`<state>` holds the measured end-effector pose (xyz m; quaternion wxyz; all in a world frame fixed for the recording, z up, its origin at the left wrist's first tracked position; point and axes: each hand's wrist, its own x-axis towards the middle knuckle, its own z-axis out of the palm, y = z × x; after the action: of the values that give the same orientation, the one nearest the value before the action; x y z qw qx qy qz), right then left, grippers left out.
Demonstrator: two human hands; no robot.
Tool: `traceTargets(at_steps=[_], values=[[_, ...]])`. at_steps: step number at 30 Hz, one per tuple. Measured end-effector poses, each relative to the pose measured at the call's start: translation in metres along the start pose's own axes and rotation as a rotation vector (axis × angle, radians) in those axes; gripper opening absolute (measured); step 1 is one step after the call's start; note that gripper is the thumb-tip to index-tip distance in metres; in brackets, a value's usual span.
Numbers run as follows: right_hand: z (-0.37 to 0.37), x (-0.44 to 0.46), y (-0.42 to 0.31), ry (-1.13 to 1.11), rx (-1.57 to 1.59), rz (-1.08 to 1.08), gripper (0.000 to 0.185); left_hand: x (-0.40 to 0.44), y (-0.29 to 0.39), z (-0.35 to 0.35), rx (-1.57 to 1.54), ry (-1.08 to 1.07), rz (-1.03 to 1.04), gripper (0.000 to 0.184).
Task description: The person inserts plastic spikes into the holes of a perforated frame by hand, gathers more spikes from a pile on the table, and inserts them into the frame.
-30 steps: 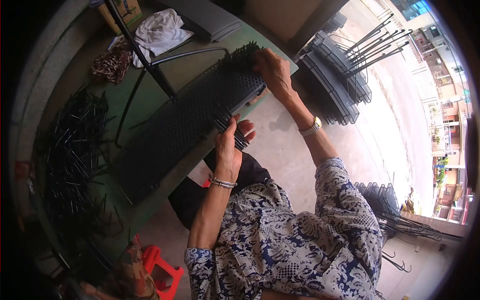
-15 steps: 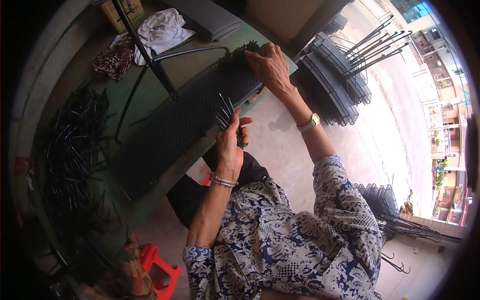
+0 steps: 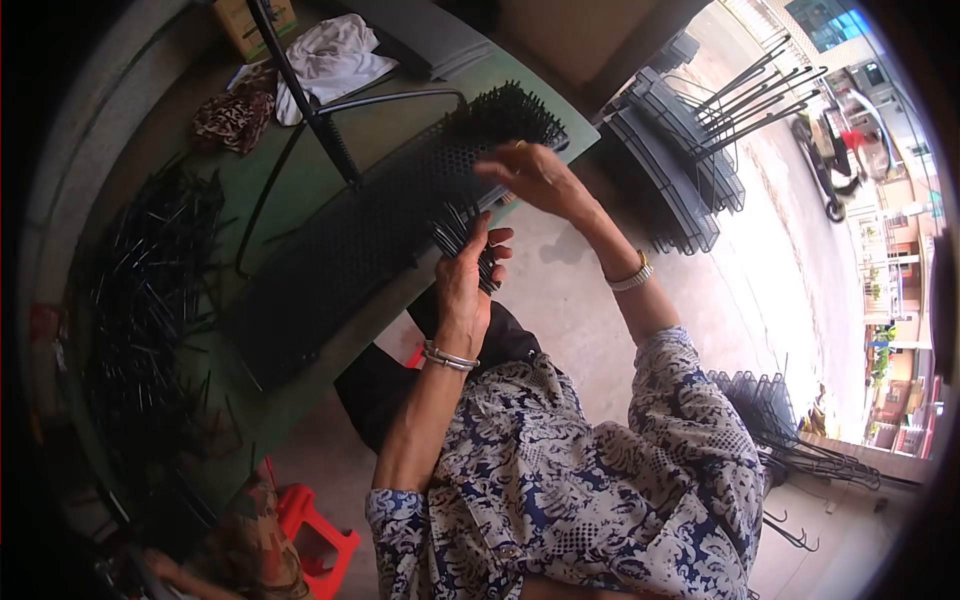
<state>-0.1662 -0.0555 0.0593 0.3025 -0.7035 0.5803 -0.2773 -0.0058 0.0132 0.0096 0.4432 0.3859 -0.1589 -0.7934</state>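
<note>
My left hand (image 3: 466, 275) is closed around a bundle of thin black rods (image 3: 452, 232), their ends poking up past my fingers. My right hand (image 3: 543, 180) hangs above the near side of a black perforated panel (image 3: 330, 255), just up and right of the bundle. Its fingertips are smeared by motion, so what they hold, if anything, does not show. At the panel's far right end, many short black pieces (image 3: 510, 112) stand upright, densely packed. The panel lies slanted across a green table (image 3: 235, 215).
A large heap of black rods (image 3: 150, 290) covers the table's left part. A black metal frame (image 3: 325, 135) stands over the panel. A white cloth (image 3: 330, 62) lies behind. Stacked black racks (image 3: 670, 150) are at right. A person's forearm (image 3: 190, 578) shows near a red stool (image 3: 318, 540).
My right hand has drawn back from the packed upright pieces toward the rods in my left hand, uncovering those pieces. A scooter has appeared on the road outside. My left hand has barely moved.
</note>
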Motion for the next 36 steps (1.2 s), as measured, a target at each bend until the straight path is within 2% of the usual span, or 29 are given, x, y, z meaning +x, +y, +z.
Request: traceTargets(at_steps=[1,3,5,8,9,12,13,15,21,23,24,26,30,32,36], values=[[0.001,-0.007,-0.002,-0.169,0.166,-0.014,0.035,-0.001,0.0,0.001,0.027,0.006,0.004,0.03],[0.002,-0.012,-0.003,-0.2,0.184,-0.018,0.033,-0.003,0.001,0.003,0.03,0.001,0.0,0.03],[0.002,-0.013,-0.001,-0.238,0.338,0.095,0.029,-0.004,0.002,0.006,0.032,-0.004,-0.006,0.03],[-0.003,-0.013,-0.002,-0.253,0.387,0.136,0.027,-0.006,0.005,0.009,0.064,0.02,0.0,0.031],[-0.003,-0.013,-0.004,-0.254,0.387,0.137,0.027,-0.006,0.007,0.01,0.041,0.029,0.029,0.03],[-0.001,-0.018,-0.011,-0.056,0.445,0.107,0.03,0.005,0.006,0.004,-0.07,0.034,0.036,0.028],[0.0,-0.019,-0.006,-0.053,0.444,0.104,0.03,0.009,0.001,-0.005,-0.108,0.051,-0.022,0.026],[0.005,-0.019,0.007,-0.084,0.273,0.157,0.033,0.013,-0.009,-0.014,-0.053,0.057,0.009,0.026],[0.013,-0.019,0.002,-0.125,0.256,0.219,0.033,0.002,-0.004,0.001,0.099,0.027,0.037,0.027],[0.014,-0.02,0.009,-0.113,0.347,0.066,0.03,-0.003,-0.002,0.006,0.107,0.009,0.029,0.029],[0.01,-0.02,0.004,-0.113,0.347,0.066,0.03,-0.003,-0.001,0.008,0.107,0.009,0.029,0.029],[0.002,-0.02,-0.009,-0.156,0.379,0.227,0.026,-0.004,0.001,0.009,0.088,0.012,0.03,0.031],[0.007,-0.024,-0.005,-0.112,0.53,0.238,0.025,-0.008,0.006,0.013,0.112,0.003,0.054,0.033],[0.011,-0.025,0.003,-0.093,0.7,0.264,0.026,-0.007,0.007,0.013,0.056,-0.022,0.055,0.032],[0.011,-0.025,-0.001,-0.091,0.775,0.311,0.029,-0.004,0.006,0.01,-0.041,-0.043,0.043,0.03]])
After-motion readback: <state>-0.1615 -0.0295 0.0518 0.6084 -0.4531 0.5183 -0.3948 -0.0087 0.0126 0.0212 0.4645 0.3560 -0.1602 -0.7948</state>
